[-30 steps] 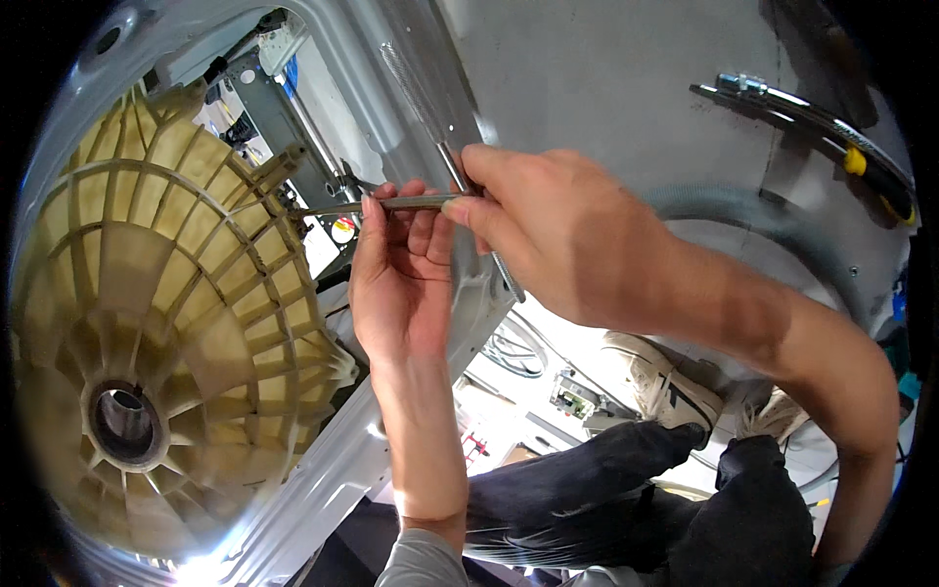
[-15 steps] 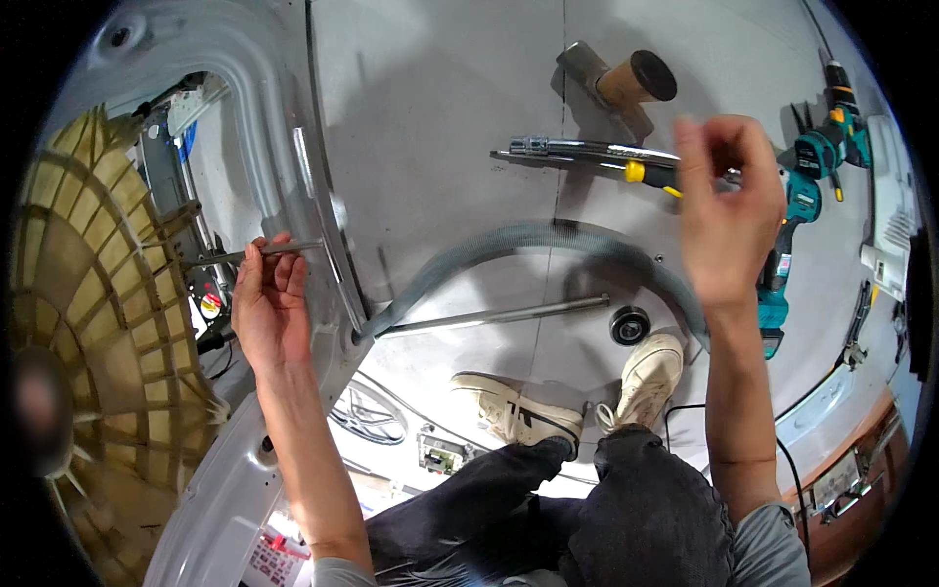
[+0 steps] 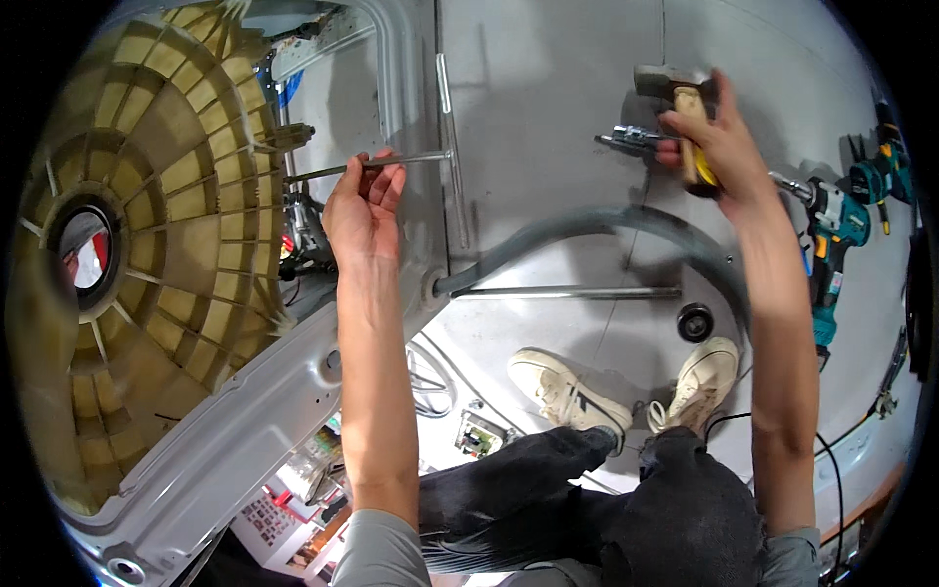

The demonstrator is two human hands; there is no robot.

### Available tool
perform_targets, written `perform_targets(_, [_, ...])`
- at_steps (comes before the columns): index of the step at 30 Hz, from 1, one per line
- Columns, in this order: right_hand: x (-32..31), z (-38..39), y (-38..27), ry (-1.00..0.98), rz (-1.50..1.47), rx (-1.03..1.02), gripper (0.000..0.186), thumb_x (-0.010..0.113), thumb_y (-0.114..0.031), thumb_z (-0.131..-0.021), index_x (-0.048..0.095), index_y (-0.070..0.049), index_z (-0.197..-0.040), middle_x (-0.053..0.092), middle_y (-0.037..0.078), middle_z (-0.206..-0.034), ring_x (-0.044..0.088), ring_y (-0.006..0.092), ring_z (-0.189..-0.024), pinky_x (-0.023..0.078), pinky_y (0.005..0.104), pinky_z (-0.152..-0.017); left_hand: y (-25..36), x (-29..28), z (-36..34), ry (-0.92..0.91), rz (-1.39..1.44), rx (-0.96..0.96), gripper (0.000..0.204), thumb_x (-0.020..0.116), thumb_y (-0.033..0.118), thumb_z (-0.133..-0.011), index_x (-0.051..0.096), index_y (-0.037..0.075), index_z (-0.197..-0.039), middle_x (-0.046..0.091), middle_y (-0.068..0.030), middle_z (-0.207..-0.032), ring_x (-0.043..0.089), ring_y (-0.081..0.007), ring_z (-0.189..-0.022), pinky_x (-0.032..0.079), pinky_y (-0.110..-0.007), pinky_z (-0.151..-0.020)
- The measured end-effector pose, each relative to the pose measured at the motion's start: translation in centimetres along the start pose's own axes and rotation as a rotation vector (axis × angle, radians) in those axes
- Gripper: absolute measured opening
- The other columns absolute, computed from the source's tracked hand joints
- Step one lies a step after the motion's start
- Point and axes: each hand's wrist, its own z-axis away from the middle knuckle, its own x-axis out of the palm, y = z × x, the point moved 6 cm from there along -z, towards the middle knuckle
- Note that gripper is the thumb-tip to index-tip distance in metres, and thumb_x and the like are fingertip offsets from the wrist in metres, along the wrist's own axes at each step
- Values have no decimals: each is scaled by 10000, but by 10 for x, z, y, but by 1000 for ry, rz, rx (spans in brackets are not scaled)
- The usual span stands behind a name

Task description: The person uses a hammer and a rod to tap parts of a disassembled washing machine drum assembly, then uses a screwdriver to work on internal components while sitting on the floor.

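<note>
My left hand [image 3: 368,210] pinches the shaft of a steel T-handle wrench [image 3: 416,159]; its crossbar stands on the right, and its far tip reaches the ribbed rim of a yellowish plastic tub [image 3: 201,240]. A round hole with a dark ring [image 3: 86,249] sits in the tub's middle. At the upper right, my right hand [image 3: 726,147] is closed round the wooden handle of a hammer [image 3: 688,106], its metal head pointing away from me. Behind the hammer, a chrome socket tool [image 3: 636,137] lies on the floor, partly covered by my hand.
A grey metal cabinet frame [image 3: 284,391] surrounds the tub. A grey corrugated hose [image 3: 548,230] arches over the floor from it. Nearby lie a metal rod [image 3: 577,293] and a black-ringed bearing [image 3: 695,322]. Teal power tools [image 3: 839,230] lie at the right, and a black cable [image 3: 831,460] runs below.
My right hand has closed on the hammer, which lay on the floor before, and lifted it. My left hand keeps the T-handle wrench at the tub. The whole view has shifted.
</note>
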Motion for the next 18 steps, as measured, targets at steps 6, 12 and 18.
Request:
perform_targets(6, [6, 85, 0, -1, 108, -431, 836, 546, -41, -847, -15, -214, -1442, 548, 187, -1130, 638, 198, -794, 537, 276, -639, -3, -7, -6, -4, -83, 68, 197, 435, 145, -945, 514, -35, -956, 622, -183, -911, 622, -207, -711, 518, -282, -566])
perform_targets(12, [16, 108, -6, -82, 361, -533, 871, 529, 73, -770, 26, -146, -1447, 528, 206, -1194, 574, 216, -1019, 461, 302, -833, 2, -7, -6, 32, -162, 69, 193, 442, 206, -950, 552, 50, -917, 631, -96, -935, 527, -119, -659, 372, -205, -495])
perform_targets(18, [40, 112, 28, -453, -139, 299, 526, 603, -70, -816, 326, -37, -1262, 577, 77, -848, 590, 136, -696, 487, 237, -610, -2, -6, -5, 59, -158, 83, 190, 449, 199, -943, 563, 58, -890, 625, -67, -892, 455, -109, -628, 343, -217, -500])
